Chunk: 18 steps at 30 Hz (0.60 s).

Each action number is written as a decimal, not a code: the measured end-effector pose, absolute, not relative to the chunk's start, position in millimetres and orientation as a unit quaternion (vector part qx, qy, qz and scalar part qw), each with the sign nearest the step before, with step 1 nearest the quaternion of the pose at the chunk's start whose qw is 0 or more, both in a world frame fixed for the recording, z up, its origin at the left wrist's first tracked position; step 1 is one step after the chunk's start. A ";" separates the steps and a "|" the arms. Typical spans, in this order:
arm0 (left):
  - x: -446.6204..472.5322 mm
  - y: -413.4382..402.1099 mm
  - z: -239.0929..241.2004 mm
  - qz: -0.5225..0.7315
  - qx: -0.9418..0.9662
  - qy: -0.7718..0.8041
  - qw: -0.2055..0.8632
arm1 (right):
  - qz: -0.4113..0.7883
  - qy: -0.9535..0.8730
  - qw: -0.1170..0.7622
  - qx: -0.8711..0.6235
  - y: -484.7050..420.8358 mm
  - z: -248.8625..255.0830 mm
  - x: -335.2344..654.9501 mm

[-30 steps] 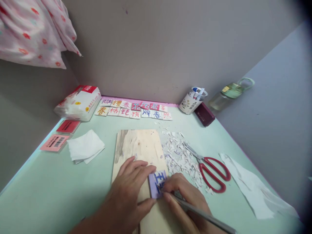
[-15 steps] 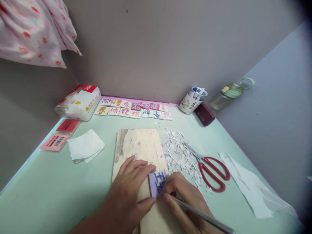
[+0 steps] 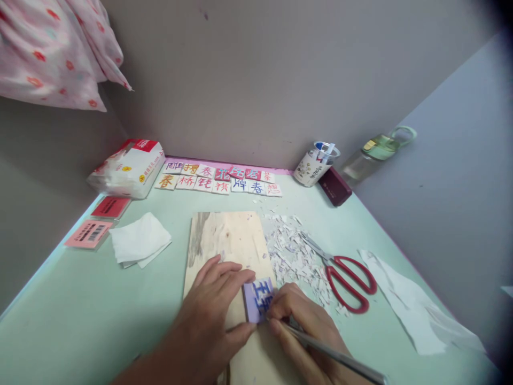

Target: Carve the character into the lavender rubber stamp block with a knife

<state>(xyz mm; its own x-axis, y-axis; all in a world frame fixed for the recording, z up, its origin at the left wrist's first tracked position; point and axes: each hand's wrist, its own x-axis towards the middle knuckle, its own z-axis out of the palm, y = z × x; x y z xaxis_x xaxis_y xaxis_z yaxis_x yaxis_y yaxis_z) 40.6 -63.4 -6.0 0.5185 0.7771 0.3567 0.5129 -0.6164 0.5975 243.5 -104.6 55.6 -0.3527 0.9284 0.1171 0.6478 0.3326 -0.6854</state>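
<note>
A small lilac block with a blue character on it lies on a pale wooden board. My left hand presses on the board, its fingers and thumb clamped on the block's left side. My right hand is closed on a thin metal carving knife, whose tip meets the block's lower right part. White shavings are heaped just right of the board.
Red-handled scissors lie beside the shavings, torn white paper further right. Two rows of carved character tiles line the back wall, with a tissue pack, folded tissue, pink cards, cup, dark case, bottle.
Hands and knife stay on the block with only tiny shifts. The view has drifted slightly, so everything sits a little higher and to the left.
</note>
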 end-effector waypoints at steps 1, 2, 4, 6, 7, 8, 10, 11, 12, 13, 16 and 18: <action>40.6 -63.4 -6.1 0.309 0.843 0.384 0.215 | 0.276 -0.774 0.254 -0.510 -104.9 55.2 243.6; 40.5 -63.5 -6.2 0.310 0.842 0.384 0.216 | 0.277 -0.773 0.254 -0.512 -105.2 54.7 243.8; 40.1 -63.9 -6.5 0.311 0.841 0.385 0.219 | 0.275 -0.772 0.259 -0.511 -105.4 54.2 244.3; 39.8 -64.3 -6.8 0.312 0.839 0.387 0.222 | 0.275 -0.773 0.265 -0.507 -105.5 55.1 244.8; 39.8 -64.4 -6.9 0.312 0.839 0.388 0.222 | 0.276 -0.771 0.267 -0.508 -105.6 55.8 245.0; 39.8 -64.4 -6.8 0.312 0.838 0.389 0.221 | 0.276 -0.770 0.271 -0.507 -105.8 56.5 245.3; 40.1 -64.1 -6.7 0.312 0.839 0.389 0.219 | 0.273 -0.769 0.285 -0.503 -106.5 57.3 245.9; 40.2 -63.9 -6.7 0.310 0.840 0.387 0.219 | 0.273 -0.769 0.290 -0.499 -107.0 57.2 246.2; 40.2 -63.8 -6.7 0.311 0.839 0.388 0.219 | 0.274 -0.770 0.292 -0.496 -107.5 56.8 246.5; 40.2 -63.8 -6.8 0.313 0.838 0.388 0.220 | 0.276 -0.769 0.294 -0.495 -108.0 56.1 246.8; 39.8 -63.7 -6.8 0.314 0.838 0.386 0.222 | 0.294 -0.761 0.275 -0.508 -109.3 53.5 247.4; 39.7 -63.6 -6.4 0.315 0.838 0.385 0.223 | 0.303 -0.758 0.264 -0.514 -109.8 52.0 247.6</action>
